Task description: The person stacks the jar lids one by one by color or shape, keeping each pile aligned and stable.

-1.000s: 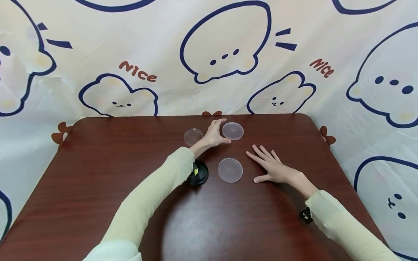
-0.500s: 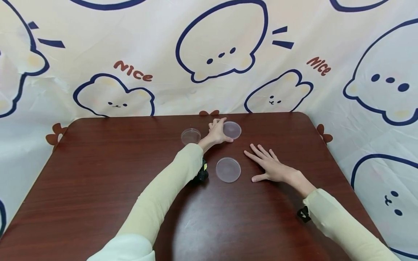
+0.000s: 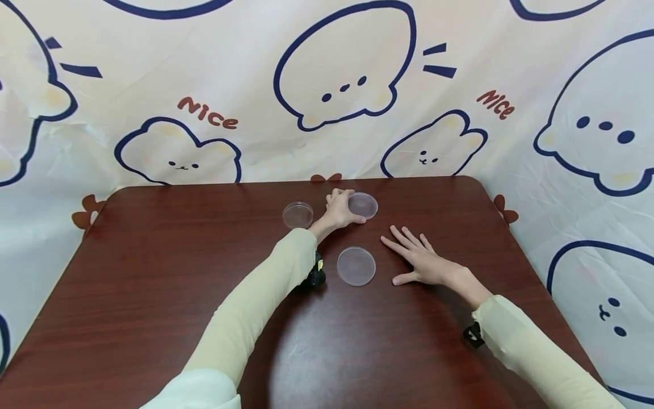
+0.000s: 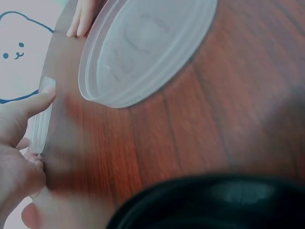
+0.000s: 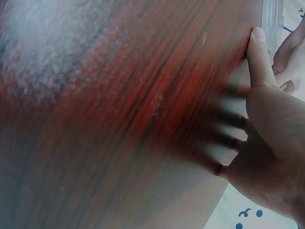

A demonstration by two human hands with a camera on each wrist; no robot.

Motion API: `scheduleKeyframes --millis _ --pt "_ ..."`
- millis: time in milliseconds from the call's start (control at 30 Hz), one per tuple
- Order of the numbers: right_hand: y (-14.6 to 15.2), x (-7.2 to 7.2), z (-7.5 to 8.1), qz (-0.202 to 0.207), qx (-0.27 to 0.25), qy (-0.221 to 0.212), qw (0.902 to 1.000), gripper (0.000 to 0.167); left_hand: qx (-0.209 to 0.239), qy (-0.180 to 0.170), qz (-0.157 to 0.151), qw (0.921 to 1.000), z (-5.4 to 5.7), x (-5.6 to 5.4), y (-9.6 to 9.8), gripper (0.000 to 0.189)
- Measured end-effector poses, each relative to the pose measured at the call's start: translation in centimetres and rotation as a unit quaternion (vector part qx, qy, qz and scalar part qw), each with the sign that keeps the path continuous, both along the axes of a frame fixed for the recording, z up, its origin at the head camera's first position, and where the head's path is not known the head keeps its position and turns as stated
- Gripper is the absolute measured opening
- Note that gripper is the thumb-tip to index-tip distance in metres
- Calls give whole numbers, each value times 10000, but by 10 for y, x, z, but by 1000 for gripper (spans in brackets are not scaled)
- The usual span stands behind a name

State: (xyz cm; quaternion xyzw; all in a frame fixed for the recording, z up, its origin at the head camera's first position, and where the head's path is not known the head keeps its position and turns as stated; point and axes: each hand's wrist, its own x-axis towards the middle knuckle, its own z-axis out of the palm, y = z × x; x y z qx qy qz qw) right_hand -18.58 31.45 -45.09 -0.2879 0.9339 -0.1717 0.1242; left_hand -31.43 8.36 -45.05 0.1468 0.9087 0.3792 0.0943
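Note:
At the far side of the table, my left hand (image 3: 341,209) grips a clear round plastic lid (image 3: 363,205) by its left side, thumb at the near edge and fingers at the far edge. In the left wrist view the thumb (image 4: 35,105) lies over the rim of that lid (image 4: 42,126). A second frosted round lid (image 3: 356,266) lies flat, nearer me, between the two arms. To its right, my right hand (image 3: 421,261) rests on the table, fingers spread and holding nothing. The right wrist view shows its thumb (image 5: 261,62) extended.
Left of my left wrist lies another clear round plastic piece (image 3: 298,215). A black round object (image 4: 205,205) fills the bottom of the left wrist view; my left sleeve mostly covers that area in the head view. A patterned cloth (image 3: 306,153) stands behind the brown table (image 3: 153,272).
My left hand has moved slightly right and its thumb and fingers have closed on the far lid. The left sleeve now covers most of the black round object. The right hand stays still.

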Motion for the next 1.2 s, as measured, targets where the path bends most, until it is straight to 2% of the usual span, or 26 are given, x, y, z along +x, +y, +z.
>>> scheduleKeyframes --millis 267,400,667,833,1200 --pt "4 -1 -8 56 -124 38 9999 95 266 6 -235 9994 5 14 -9 86" --pt "2 0 -3 53 -151 40 9999 95 408 3 -392 9984 8 25 -10 87" --pt "-1 0 0 -26 131 -3 9999 96 920 -18 -752 9929 27 49 -17 80" --pt "1 0 -2 -8 139 -3 9999 95 1069 6 -983 9894 32 66 -31 77" --pt "1 0 -5 27 -95 41 9999 95 654 285 -1259 9895 33 101 -56 77"
